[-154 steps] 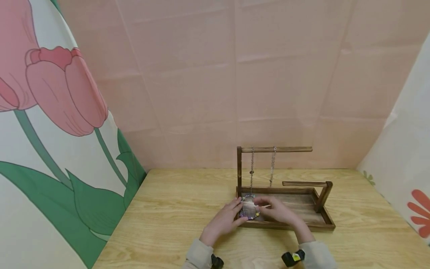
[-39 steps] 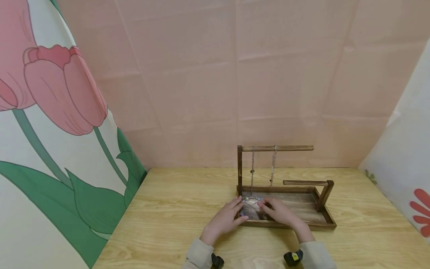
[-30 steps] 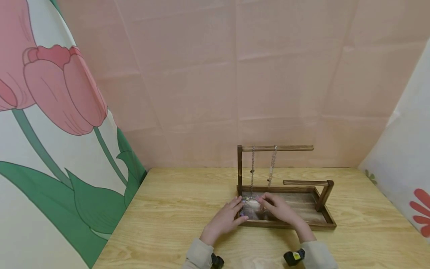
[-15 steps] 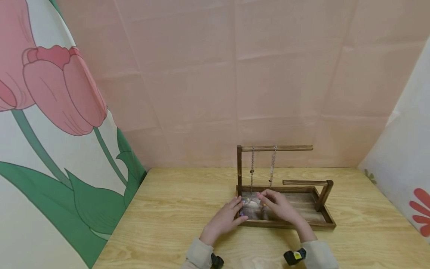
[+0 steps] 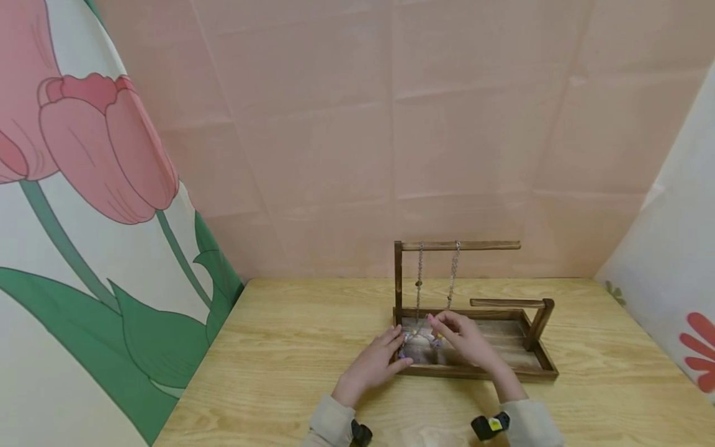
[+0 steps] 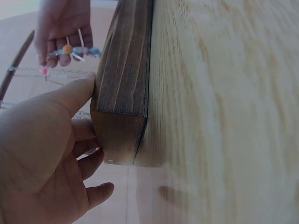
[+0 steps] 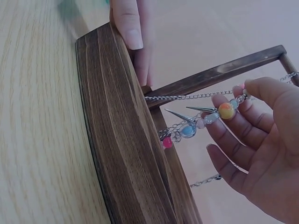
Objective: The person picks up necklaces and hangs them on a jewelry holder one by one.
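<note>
On the table stands a dark wooden jewelry stand (image 5: 475, 374), a shallow tray with two raised bars. My left hand (image 5: 374, 363) holds its near left corner, thumb over the front rim and fingers along the left side. Above the tray's left part, my right hand (image 5: 466, 341) pinches a beaded bracelet (image 7: 188, 130) between thumb and fingertips. The bracelet carries pink, blue, clear and orange-yellow beads with silver spikes. Its other end droops toward the tray floor near my left hand, partly hidden there. Silver chains (image 5: 454, 273) hang from the tall bar (image 5: 491, 245), just behind my right hand.
A lower wooden bar (image 5: 505, 303) juts inward from the stand's right end. The light wood table (image 5: 279, 347) reaches back to a pink cloth backdrop (image 5: 335, 155). Tulip-printed cloth (image 5: 112, 149) borders the left side, and a white cloth with a red flower stands at the right.
Earlier the bracelet lay as a ring in the tray; my right hand has raised part of it up and slightly back, so the loop is drawn out of shape. My left hand stays put.
</note>
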Tool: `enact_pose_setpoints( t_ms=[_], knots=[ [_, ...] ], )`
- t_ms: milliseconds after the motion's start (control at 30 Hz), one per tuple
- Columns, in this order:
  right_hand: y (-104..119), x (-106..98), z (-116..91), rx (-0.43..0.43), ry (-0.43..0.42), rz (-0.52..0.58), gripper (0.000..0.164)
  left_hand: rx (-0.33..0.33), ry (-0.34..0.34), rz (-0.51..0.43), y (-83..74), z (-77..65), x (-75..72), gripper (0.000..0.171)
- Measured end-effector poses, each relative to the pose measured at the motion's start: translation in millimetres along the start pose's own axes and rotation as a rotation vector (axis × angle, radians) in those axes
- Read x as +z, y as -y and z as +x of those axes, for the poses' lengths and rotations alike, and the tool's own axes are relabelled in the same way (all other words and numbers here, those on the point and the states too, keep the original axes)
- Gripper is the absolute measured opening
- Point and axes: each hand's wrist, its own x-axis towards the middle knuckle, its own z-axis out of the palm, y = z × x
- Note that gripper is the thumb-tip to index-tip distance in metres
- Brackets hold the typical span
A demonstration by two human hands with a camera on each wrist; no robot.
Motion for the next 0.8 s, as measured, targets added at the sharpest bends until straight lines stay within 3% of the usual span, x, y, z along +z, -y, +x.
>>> enact_pose_setpoints(
  t_ms=[300, 533, 800],
  knots=[
    [22.2, -6.7, -4.4, -0.05, -0.028, 0.033, 0.025, 0.006, -0.004, 0.013, -0.5, -0.1, -1.1, 0.065],
    [13.7, -8.3, -1.6, -0.091, -0.09, 0.045, 0.024, 0.003, -0.001, 0.0, 0.1, 0.6, 0.5, 0.065],
    [45.5, -14.1, -6.1, -0.105, -0.101, 0.159, 0.024, 0.002, -0.014, 0.004, 1.5, 1.9, 2.6, 0.065]
  ],
)
